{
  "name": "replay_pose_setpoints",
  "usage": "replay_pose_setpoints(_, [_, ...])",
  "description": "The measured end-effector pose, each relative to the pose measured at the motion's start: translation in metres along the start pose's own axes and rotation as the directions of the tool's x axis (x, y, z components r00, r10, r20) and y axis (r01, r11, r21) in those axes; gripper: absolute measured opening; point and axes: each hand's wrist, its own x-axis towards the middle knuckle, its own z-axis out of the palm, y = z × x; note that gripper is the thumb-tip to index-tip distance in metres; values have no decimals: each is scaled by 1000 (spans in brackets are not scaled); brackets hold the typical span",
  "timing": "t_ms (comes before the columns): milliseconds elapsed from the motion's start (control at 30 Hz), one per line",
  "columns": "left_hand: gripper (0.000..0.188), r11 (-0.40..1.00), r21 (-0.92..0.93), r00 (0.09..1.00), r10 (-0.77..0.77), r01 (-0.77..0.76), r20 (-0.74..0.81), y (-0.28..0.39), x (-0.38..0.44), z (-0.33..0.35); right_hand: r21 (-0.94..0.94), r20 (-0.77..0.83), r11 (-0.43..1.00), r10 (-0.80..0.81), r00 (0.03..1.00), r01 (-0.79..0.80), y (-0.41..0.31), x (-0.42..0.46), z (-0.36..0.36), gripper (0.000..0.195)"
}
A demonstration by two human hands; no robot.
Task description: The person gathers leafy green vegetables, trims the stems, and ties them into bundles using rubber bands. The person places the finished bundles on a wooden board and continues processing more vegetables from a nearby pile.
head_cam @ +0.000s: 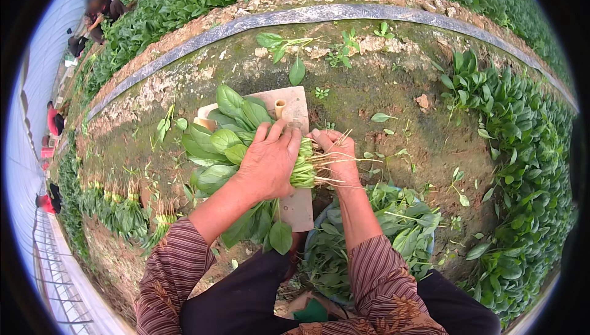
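Note:
A bunch of leafy greens that look like spinach [223, 141] lies across a pale board [296, 210], leaves to the left and thin roots to the right. My left hand [269, 164] presses over the bunch and grips it just left of the pale green stems [302, 164]. At the root end is my right hand [339, 155], its fingers curled and its thumb tip close to the upper edge of the stems. Several roots cross in front of that hand, and what its fingers pinch is hidden. A short bamboo-like tube [280, 108] stands up from the board.
A blue-rimmed basin [433, 243] heaped with loose greens [405, 224] sits under my right forearm. Tied bunches [131, 210] stand in a row at left. Cut greens [521, 173] are piled at right. A grey strip [322, 12] borders the crop bed. Other people [103, 10] are far left.

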Motion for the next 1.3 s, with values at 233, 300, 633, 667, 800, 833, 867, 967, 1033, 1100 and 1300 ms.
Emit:
replay_pose_setpoints(233, [98, 999, -52, 999, -18, 16, -31, 2, -8, 17, -225, -400, 921, -385, 832, 318, -45, -36, 3, 28])
replay_pose_setpoints(300, [95, 998, -50, 998, -32, 35, 57, 4, -7, 10, -581, -144, 660, -659, 738, 476, -57, -51, 8, 25])
replay_pose_setpoints(633, [106, 997, 63, 997, -32, 36, -63, 8, -12, 10, -770, 296, 411, -447, 844, 488, -34, -58, 5, 12])
replay_pose_setpoints(667, [109, 996, 77, 999, -34, 37, -39, 8, -13, 6, -740, 264, 469, -457, 849, 482, -32, -57, 6, 11])
replay_pose_setpoints(800, [115, 994, 97, 998, -46, 43, 34, 9, -11, -4, -649, 158, 614, -468, 869, 449, -15, -56, -4, 9])
replay_pose_setpoints(833, [114, 994, 96, 997, -51, 46, 57, 10, -10, -5, -636, 141, 634, -465, 874, 440, -12, -55, -5, 9])
replay_pose_setpoints(867, [113, 994, 95, 995, -56, 48, 80, 11, -8, -6, -617, 108, 663, -463, 880, 424, -10, -54, -5, 6])
replay_pose_setpoints(967, [109, 991, 126, 997, -44, 35, 65, 11, -9, 2, -459, 20, 853, -272, 962, 251, -6, -52, -12, 6])
replay_pose_setpoints(1033, [105, 989, 145, 999, -28, 22, 39, 12, -11, 7, -424, -13, 877, -254, 967, 225, -13, -47, -19, 9])
replay_pose_setpoints(1100, [102, 988, 152, 1000, -10, 7, 20, 14, -12, 8, -357, -193, 906, -309, 931, 227, -31, -44, -35, 9])
replay_pose_setpoints(1300, [98, 974, 225, 991, 9, 21, -131, 15, -16, 26, -984, 103, 25, -727, 679, 176, -69, -33, -21, 21])
